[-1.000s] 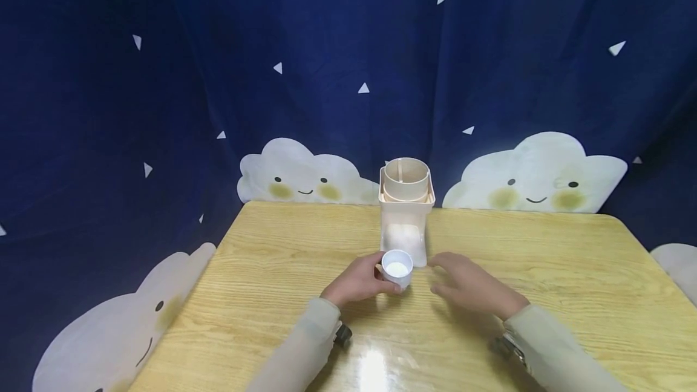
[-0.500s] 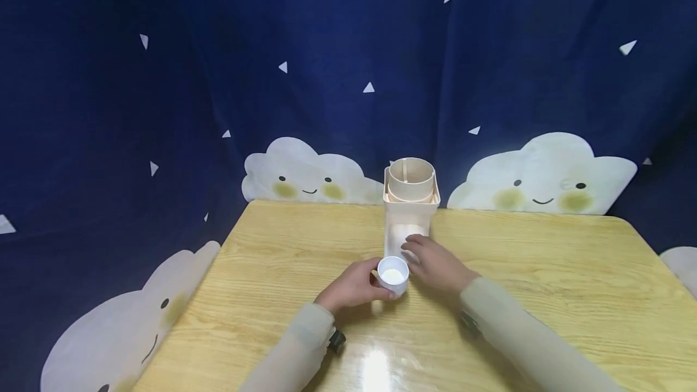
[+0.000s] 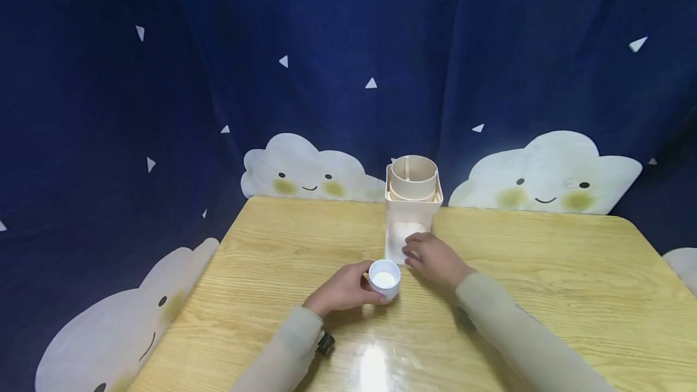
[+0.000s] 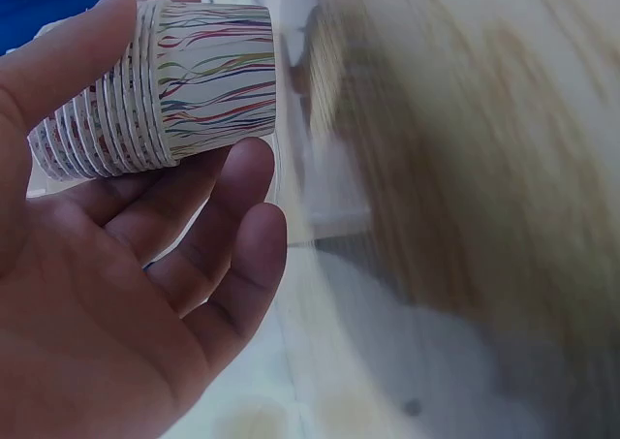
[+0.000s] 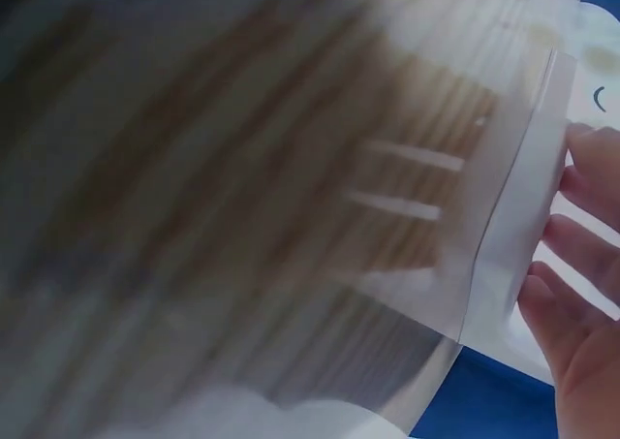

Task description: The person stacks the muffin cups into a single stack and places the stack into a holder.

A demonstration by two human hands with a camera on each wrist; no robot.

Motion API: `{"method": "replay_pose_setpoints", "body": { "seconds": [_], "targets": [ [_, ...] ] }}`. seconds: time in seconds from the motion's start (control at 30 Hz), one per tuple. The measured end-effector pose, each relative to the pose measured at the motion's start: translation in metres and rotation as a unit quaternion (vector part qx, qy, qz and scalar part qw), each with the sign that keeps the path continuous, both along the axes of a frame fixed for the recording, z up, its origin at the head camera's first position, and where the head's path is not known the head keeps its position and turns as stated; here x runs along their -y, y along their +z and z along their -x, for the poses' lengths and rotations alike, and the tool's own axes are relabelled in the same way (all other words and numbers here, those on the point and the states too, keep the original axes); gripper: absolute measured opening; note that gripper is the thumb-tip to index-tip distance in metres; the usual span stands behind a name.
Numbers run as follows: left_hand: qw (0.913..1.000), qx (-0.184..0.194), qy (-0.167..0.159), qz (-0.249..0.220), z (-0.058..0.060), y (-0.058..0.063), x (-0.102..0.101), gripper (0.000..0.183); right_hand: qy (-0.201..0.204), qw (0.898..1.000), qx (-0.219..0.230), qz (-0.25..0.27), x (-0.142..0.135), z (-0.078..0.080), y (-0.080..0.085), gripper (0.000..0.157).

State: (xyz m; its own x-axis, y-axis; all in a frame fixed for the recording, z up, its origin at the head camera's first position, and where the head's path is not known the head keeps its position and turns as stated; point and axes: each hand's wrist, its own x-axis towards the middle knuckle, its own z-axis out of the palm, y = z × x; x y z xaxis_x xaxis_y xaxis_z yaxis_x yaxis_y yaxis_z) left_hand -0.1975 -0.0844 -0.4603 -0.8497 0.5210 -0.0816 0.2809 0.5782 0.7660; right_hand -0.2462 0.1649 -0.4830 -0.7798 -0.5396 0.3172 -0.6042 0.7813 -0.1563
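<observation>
A stack of small paper cups (image 4: 218, 76), white with wavy coloured stripes, is held by my left hand (image 3: 342, 289) in front of the dispenser, a little to the left. In the left wrist view, thumb and fingers grip the stack around its nested rims. The beige cup dispenser (image 3: 409, 213) stands at the table's back edge, with a round tube on top and a white foot reaching forward. My right hand (image 3: 435, 259) is at the right side of that foot. Its bent fingers (image 5: 547, 313) hold the edge of the pale panel (image 5: 513, 231) in the right wrist view.
The light wooden table (image 3: 305, 235) extends to both sides and toward me. Behind it hangs a dark blue curtain (image 3: 327, 29) with white triangles and smiling clouds, close to the dispenser.
My right hand has come left from beside the dispenser's foot to take hold there. My left hand has drawn the cup stack slightly left and toward me.
</observation>
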Motion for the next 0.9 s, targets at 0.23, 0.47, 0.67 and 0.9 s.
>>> {"method": "replay_pose_setpoints", "body": {
  "seconds": [0.23,0.47,0.67,0.9],
  "targets": [
    [0.9999,-0.01,-0.003,0.0,0.001,0.002,0.005,0.054,-0.006,1.0,0.013,-0.004,-0.002,-0.001,0.001,0.019],
    [0.9999,-0.008,0.006,-0.01,0.008,0.015,0.014,0.056,0.0,1.0,-0.003,0.004,0.001,-0.003,0.001,0.017],
    [0.9997,-0.016,0.017,-0.005,0.022,0.036,0.027,0.056,-0.002,1.0,-0.004,0.001,0.002,-0.002,0.001,0.017],
    [0.9984,-0.042,0.033,0.016,0.035,0.067,0.036,0.055,0.006,1.0,0.005,-0.013,0.001,0.0,0.003,0.017]
  ]
}}
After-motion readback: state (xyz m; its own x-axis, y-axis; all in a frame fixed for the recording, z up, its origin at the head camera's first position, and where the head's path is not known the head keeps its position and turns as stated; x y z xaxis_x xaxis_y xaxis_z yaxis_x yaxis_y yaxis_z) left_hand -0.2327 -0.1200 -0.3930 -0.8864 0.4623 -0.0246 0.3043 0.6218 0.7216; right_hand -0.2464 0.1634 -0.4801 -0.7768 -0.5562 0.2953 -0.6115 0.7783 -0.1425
